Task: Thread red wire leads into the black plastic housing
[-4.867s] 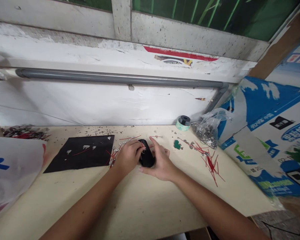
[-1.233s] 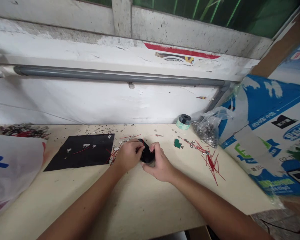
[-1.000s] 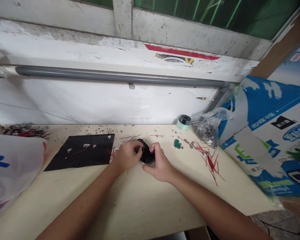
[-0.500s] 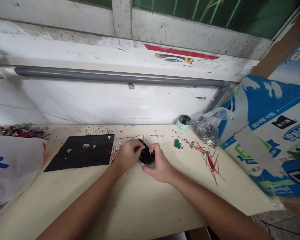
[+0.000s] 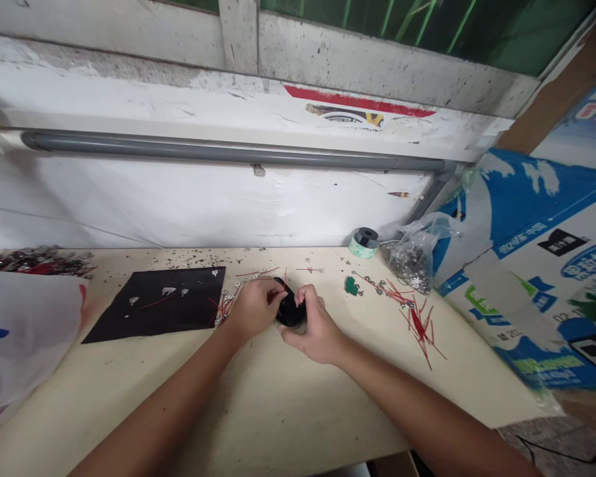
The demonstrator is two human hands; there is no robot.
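Note:
In the head view, a glossy black rounded object (image 5: 290, 311) rests on the table between my hands; its exact kind is unclear. My left hand (image 5: 255, 306) is closed at its left edge, thumb and forefinger pinching a thin red wire (image 5: 285, 274) that sticks up above the fingertips. Curled round the right side of the black object is my right hand (image 5: 314, 329), its thumb at the near edge and its forefinger bent over the top. Whether small parts lie under the fingertips is hidden.
A black sheet (image 5: 151, 308) carries small metal pieces. Cut red wires (image 5: 420, 326) lie at right, near a green piece (image 5: 350, 285). Behind them are a tape roll (image 5: 363, 246) and a plastic bag of metal parts (image 5: 411, 264). A white bag (image 5: 24, 331) stands at left.
The view has shifted very slightly. Both hands keep nearly the same pose on the black object and the red wire.

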